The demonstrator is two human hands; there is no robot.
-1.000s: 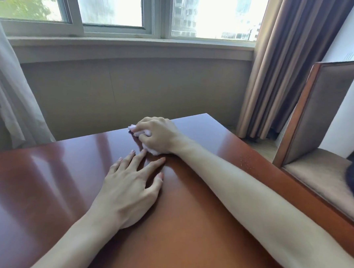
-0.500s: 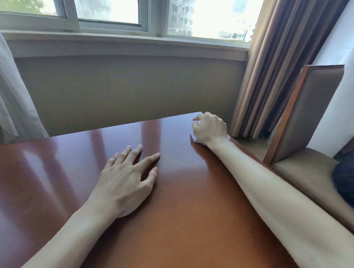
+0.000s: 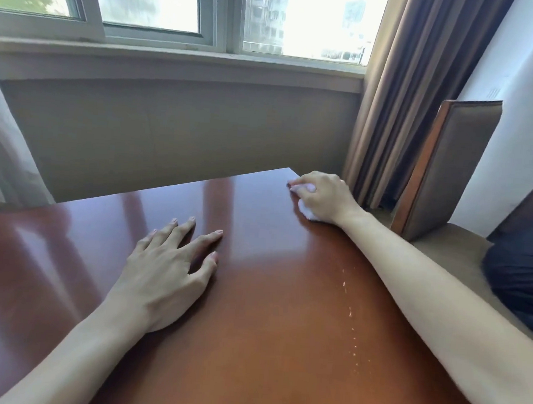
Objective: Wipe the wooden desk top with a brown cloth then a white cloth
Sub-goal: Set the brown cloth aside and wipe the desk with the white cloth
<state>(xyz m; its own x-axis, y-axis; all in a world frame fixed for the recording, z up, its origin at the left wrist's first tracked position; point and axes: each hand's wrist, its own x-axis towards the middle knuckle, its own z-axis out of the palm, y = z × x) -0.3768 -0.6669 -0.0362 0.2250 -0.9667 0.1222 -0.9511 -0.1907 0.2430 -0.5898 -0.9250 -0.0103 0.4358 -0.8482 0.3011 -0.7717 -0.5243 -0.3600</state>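
The glossy reddish-brown wooden desk top [image 3: 266,328] fills the lower part of the view. My right hand [image 3: 325,196] is at the desk's far right corner, shut on a bunched white cloth [image 3: 307,211] pressed against the wood; only small bits of cloth show beneath the palm and between the fingers. My left hand [image 3: 165,273] lies flat on the middle of the desk, fingers spread, holding nothing. A line of small pale specks [image 3: 350,315] runs along the desk near my right forearm. No brown cloth is in view.
A chair with a wooden-framed padded back [image 3: 441,170] stands just right of the desk, with dark fabric [image 3: 522,267] on its seat. Brown curtains [image 3: 417,95] hang behind it. A wall and window sill [image 3: 173,66] lie beyond the desk's far edge; a sheer curtain [image 3: 0,158] hangs left.
My right hand has slid the white cloth from the middle of the far edge to the desk's far right corner. My left hand has stayed flat in place.
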